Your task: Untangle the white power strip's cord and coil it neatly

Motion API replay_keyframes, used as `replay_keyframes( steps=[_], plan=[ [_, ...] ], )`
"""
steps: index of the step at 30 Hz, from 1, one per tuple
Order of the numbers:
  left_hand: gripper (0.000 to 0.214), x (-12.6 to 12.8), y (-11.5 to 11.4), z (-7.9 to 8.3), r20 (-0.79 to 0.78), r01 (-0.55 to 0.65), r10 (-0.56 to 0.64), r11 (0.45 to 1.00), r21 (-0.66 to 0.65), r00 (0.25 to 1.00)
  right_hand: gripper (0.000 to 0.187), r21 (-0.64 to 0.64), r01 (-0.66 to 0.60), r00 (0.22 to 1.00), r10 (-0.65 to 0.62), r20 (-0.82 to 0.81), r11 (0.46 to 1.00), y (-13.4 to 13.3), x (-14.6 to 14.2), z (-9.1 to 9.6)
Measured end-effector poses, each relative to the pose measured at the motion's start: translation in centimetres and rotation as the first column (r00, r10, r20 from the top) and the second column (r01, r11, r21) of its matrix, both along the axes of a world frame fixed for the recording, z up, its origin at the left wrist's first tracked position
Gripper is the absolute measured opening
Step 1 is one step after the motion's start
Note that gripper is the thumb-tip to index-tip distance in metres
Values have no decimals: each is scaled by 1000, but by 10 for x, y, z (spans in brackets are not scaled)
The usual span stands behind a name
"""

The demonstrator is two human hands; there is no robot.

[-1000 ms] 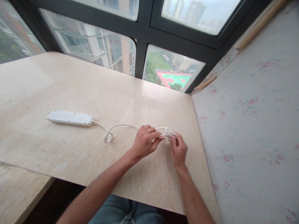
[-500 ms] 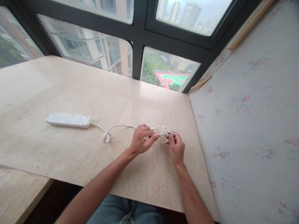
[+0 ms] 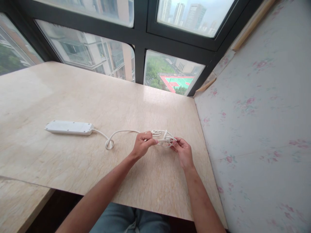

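A white power strip point(image 3: 69, 127) lies at the left, its screwed side facing up. From its right end runs a white cord point(image 3: 126, 131), which makes a small loop on the surface and then reaches a tangled bundle between my hands. My left hand point(image 3: 143, 144) is closed on the cord at the bundle's left side, thumb pressed against the fingers. The plug point(image 3: 168, 140) shows its metal prongs inside the bundle. At the right, my right hand point(image 3: 182, 149) pinches cord loops close to the prongs, its fingertips partly hidden behind the cord.
The beige marble-patterned sill point(image 3: 97, 168) ends in front at my legs point(image 3: 131, 216). A dark window frame point(image 3: 139, 55) rises along the back. On the right stands a flowered wall point(image 3: 255, 129); a lower slab point(image 3: 19, 200) is at the front left.
My left hand has drawn slightly left and its fingers have curled closed around the cord. The bundle looks more spread, with loops showing behind the plug. The view has shifted slightly.
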State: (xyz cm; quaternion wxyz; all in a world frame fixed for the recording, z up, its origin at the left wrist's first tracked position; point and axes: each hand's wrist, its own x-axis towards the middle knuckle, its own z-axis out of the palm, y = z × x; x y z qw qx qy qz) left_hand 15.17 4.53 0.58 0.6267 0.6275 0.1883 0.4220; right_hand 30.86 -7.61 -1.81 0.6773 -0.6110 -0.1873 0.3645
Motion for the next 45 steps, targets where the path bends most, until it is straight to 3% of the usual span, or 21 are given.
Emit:
replay_keyframes(
  steps=[4, 8, 15, 18, 24, 28, 31, 34, 37, 41, 43, 45],
  plan=[
    [47, 0, 4, -5, 29, 41, -37, 991, -127, 999, 36, 57, -37, 994, 42, -100, 998, 0, 1, 4],
    [45, -1, 7, -8, 38, 116, -111, 979, -167, 993, 35, 72, -60, 983, 71, -169, 996, 0, 0, 7],
    [48, -3, 12, -6, -19, 214, -220, 962, -168, 975, 35, 74, -43, 994, 50, -97, 996, 1, -4, 5],
    [47, -3, 13, -5, -78, 250, -266, 953, -173, 961, 35, 81, -14, 999, 11, 31, 997, 2, -5, 2],
    [36, -6, 13, 5, -298, 321, -305, 947, 5, 905, 31, 23, 16, 959, -21, 281, 1000, 1, -7, -6],
    [22, -11, 14, 14, -398, 383, -301, 912, 143, 866, 30, 34, 24, 965, -32, 260, 999, 1, -8, -6],
    [22, -14, 16, 17, -423, 363, -231, 893, 266, 876, 33, 54, -6, 972, -7, 234, 999, 2, -9, -3],
    [23, -16, 19, 17, -435, 341, -189, 890, 303, 880, 33, 39, -47, 972, 37, 230, 998, 1, -9, -2],
    [26, -19, 21, 15, -397, 350, -241, 909, 229, 886, 33, 4, 1, 966, -2, 257, 1000, 1, -6, -3],
    [37, -21, 25, 12, -229, 297, -273, 952, 76, 934, 40, 10, 144, 962, -142, 234, 990, 1, 2, -5],
    [41, -20, 26, 12, -89, 241, -246, 968, -65, 965, 39, 18, 158, 967, -159, 201, 987, 1, 5, -5],
    [45, -18, 28, 12, 72, 217, -205, 940, -262, 976, 40, 20, 146, 973, -147, 178, 989, 2, 8, -5]
  ],
)
